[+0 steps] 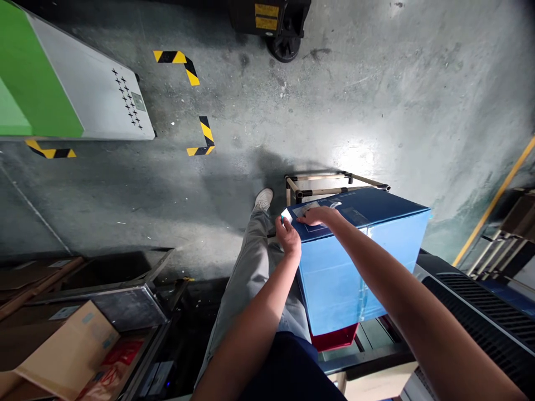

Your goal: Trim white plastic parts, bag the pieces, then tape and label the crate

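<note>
A large blue cardboard box stands in front of me to the right, with clear tape over its side and edge. My left hand is closed at the box's near left corner, pinching a small white piece of paper with a bit of teal at its edge. On the box's dark blue face lies my right hand, its fingers reaching left and touching the surface beside a whitish label. Its fingertips are partly hidden, and I see nothing held in them.
Behind the box is a pipe-frame rack; a red bin sits below. Open cartons and a metal-edged cart are at lower left. A green-and-white machine stands upper left, near striped floor tape. Black equipment is ahead.
</note>
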The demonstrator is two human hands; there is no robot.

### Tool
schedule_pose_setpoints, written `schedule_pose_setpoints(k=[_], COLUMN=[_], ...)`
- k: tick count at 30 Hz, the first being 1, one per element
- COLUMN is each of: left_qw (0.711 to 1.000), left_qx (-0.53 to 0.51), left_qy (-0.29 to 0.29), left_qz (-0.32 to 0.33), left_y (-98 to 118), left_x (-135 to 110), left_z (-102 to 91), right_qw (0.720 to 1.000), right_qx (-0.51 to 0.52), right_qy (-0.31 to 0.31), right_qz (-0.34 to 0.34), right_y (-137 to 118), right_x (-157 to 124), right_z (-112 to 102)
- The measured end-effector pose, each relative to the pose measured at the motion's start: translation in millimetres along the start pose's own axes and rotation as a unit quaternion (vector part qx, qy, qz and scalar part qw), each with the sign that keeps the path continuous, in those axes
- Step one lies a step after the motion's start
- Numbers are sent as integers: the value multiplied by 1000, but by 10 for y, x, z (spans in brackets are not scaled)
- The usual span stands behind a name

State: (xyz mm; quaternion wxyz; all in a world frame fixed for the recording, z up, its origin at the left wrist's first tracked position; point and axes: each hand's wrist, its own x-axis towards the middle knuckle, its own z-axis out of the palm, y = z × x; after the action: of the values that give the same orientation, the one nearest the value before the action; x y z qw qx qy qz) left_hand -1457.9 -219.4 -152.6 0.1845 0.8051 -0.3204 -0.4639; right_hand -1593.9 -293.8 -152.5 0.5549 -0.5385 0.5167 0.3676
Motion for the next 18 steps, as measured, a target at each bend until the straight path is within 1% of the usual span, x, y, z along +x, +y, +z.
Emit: schedule_pose_setpoints(k=[2,5,7,9,11,14,16,18], left_qw=[1000,1000,999,999,997,990,984,981], left_qx=[2,5,10,16,23,33,39,45], left_qy=[3,8,9,3,-15,-62,-88,-101], left_qz=[7,22,32,46,72,125,150,161], left_y=[-18,-36,-31,-4,48,153,209,233], left_x=[8,16,12,3,1,58,150,263], left_z=[8,14,9,-8,-36,-80,-93,-89], right_qw=[1000,996,993,990,988,987,988,990], right_qx=[-15,-24,-24,-17,-4,18,32,45], right_qy=[16,66,99,125,141,149,140,123], right_qz=[-16,-54,-66,-66,-58,-51,-55,-58], right_y=[-24,-12,35,107,186,275,299,306], right_x=[-183,-520,-711,-827,-863,-805,-728,-641], right_z=[60,169,229,271,292,283,252,206])
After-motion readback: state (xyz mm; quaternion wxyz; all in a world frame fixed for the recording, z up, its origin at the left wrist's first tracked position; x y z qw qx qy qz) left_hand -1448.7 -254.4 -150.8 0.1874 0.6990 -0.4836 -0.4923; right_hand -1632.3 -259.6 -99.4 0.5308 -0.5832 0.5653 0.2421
